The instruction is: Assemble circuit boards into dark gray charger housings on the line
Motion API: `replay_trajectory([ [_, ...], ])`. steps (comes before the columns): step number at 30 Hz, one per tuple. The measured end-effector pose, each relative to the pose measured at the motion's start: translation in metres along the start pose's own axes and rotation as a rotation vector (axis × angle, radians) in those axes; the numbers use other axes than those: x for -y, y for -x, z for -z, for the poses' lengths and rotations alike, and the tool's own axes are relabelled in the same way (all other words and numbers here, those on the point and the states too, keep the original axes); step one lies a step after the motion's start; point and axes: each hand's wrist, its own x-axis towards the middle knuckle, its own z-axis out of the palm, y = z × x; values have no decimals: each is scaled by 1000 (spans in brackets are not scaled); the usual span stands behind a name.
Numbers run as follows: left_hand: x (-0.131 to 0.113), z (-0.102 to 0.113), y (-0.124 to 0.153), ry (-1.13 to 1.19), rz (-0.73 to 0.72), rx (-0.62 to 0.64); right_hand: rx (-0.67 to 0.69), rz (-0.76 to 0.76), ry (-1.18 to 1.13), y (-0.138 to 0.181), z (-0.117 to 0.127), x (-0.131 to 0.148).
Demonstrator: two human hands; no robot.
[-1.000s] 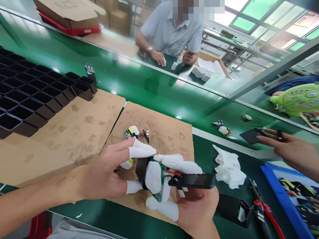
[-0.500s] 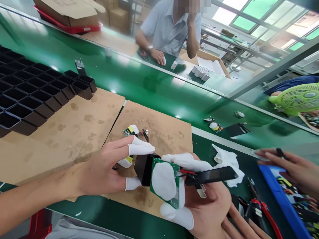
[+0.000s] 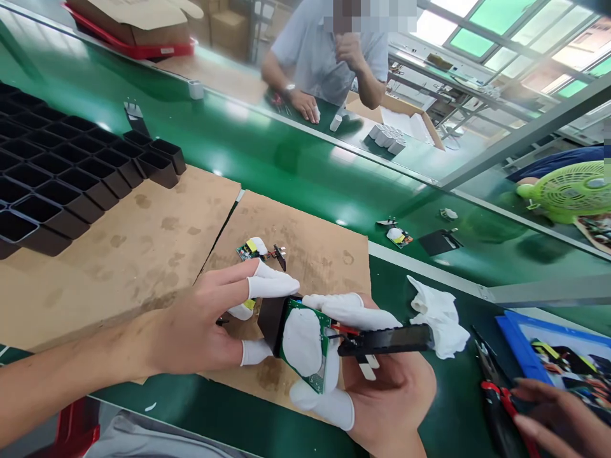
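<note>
My left hand (image 3: 205, 318), with white finger cots on the fingertips, grips a black plastic case (image 3: 271, 321) whose mouth faces right. My right hand (image 3: 382, 388), also in finger cots, holds a green circuit board (image 3: 327, 346) by its edges. A flat white blob (image 3: 302, 342) covers much of the board. The board's left edge is at the mouth of the case; how far in it reaches is hidden. Red and black wires join it to a black plug cover (image 3: 389, 340) with metal prongs, lying over my right hand. Behind my left hand sits another board (image 3: 251, 248) with its plug piece.
Rows of black cases (image 3: 62, 172) stand at left on cardboard (image 3: 157, 235). A white cloth (image 3: 436, 315), pliers (image 3: 496, 394) and a blue bin (image 3: 518, 343) of parts are at right. A co-worker's hand (image 3: 558, 413) is near the pliers. Across the green belt (image 3: 286, 165) sits another person.
My right hand has brought the board left, closer against the case mouth. The co-worker's hand has moved from the bin down beside the pliers. Parts on the belt have shifted left.
</note>
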Motion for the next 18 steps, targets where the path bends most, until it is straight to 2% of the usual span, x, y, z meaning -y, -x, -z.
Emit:
replay_trajectory([
  [7,1,-1,-1,-13,-47,-8,32,-76,-79,-7,-16,21],
  [12,2,-1,-3,-32,-50,-11,94,-33,-166,-19,-27,32],
  [18,4,0,-2,-27,-39,-1,116,15,-192,-23,-27,30],
])
